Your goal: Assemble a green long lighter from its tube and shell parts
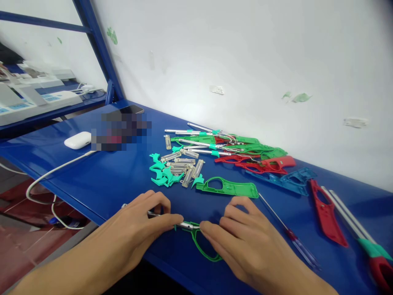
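Observation:
Both my hands rest at the near edge of a blue table (116, 180). My left hand (144, 225) is closed in a pinch on a thin metal tube (153, 214) that runs into a green plastic handle shell (202, 246). My right hand (242, 233) is closed too, its fingertips pressing the handle shell where the tube enters it. Just beyond my hands lies another green handle shell (229, 187).
Behind are small teal plastic triggers (162, 174), clear small tubes (184, 166), metal rods with teal tips (199, 143), and green, red (267, 164) and blue (285, 180) shells. A screwdriver (291, 235), a red shell (327, 217) and an assembled tool (359, 233) lie right. A white charger (77, 140) with cable sits left.

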Demonstrator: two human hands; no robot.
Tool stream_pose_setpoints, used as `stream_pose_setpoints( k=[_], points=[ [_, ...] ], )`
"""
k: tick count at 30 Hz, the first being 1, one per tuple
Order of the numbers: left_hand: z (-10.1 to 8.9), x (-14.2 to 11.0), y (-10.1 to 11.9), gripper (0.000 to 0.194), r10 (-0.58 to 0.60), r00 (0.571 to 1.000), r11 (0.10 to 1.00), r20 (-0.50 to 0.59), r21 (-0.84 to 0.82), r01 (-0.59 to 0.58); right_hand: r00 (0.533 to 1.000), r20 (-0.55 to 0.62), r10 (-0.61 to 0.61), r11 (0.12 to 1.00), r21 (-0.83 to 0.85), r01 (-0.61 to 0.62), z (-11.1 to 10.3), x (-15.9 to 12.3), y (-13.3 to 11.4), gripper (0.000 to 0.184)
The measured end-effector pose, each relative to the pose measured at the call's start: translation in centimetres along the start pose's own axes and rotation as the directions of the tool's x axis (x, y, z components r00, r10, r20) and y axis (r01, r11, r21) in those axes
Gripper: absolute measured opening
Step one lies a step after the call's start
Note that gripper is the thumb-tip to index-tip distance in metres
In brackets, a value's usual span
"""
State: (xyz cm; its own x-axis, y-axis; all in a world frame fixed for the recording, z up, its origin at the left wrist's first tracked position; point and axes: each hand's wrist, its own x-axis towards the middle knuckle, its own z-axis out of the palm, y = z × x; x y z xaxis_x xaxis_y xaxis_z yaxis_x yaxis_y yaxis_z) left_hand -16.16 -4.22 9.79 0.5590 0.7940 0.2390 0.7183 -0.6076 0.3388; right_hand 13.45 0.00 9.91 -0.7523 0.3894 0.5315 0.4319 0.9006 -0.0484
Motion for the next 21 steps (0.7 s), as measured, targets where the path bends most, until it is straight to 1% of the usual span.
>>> stream_pose_setpoints(
  k=[2, 4, 6, 10, 12, 15, 16, 19, 21],
  points=[
    [0.0, 0.0, 0.0, 0.048, 0.011, 1.0, 0.999, 0.0, 0.033, -0.011, 1.0, 0.002, -0.001, 1.0, -0.007, 0.001, 0.0, 0.1, 0.0, 0.033],
    [0.1, -0.1, 0.1, 0.055, 0.021, 1.0, 0.997, -0.003, 0.074, -0.02, 1.0, 0.004, -0.004, 1.0, -0.014, 0.004, 0.0, 0.1, 0.0, 0.035],
    [0.2, -0.3, 0.2, 0.061, 0.035, 0.999, 0.995, -0.024, 0.099, -0.033, 1.0, 0.002, -0.006, 1.0, -0.019, 0.006, 0.0, 0.1, -0.1, 0.036],
    [0.5, -0.5, 0.5, 0.064, 0.044, 0.998, 0.996, -0.051, 0.075, -0.04, 1.0, -0.003, -0.02, 0.999, -0.036, 0.02, -0.1, 0.1, -0.2, 0.037],
    [0.5, -0.5, 0.7, 0.059, 0.032, 0.998, 0.997, -0.048, 0.067, -0.028, 0.999, 0.007, -0.033, 0.998, -0.054, 0.033, -0.2, 0.1, -0.2, 0.039],
    [0.6, -0.1, 1.0, 0.037, 0.034, 0.997, 0.998, -0.073, 0.061, -0.03, 0.998, 0.025, -0.055, 0.994, -0.089, 0.057, -0.3, 0.1, -0.3, 0.045],
    [0.7, 0.2, 1.2, 0.032, 0.047, 0.995, 0.997, -0.089, 0.059, -0.042, 0.998, 0.028, -0.063, 0.993, -0.1, 0.066, -0.4, 0.2, -0.4, 0.046],
    [1.0, 1.2, 1.6, 0.033, 0.098, 0.985, 0.994, -0.144, 0.052, -0.091, 0.997, 0.03, -0.074, 0.99, -0.122, 0.077, -0.5, 0.3, -0.3, 0.047],
    [1.2, 1.7, 1.8, 0.034, 0.127, 0.979, 0.992, -0.163, 0.025, -0.124, 0.998, 0.028, -0.065, 0.991, -0.117, 0.067, -0.5, 0.4, -0.3, 0.045]
  ],
)
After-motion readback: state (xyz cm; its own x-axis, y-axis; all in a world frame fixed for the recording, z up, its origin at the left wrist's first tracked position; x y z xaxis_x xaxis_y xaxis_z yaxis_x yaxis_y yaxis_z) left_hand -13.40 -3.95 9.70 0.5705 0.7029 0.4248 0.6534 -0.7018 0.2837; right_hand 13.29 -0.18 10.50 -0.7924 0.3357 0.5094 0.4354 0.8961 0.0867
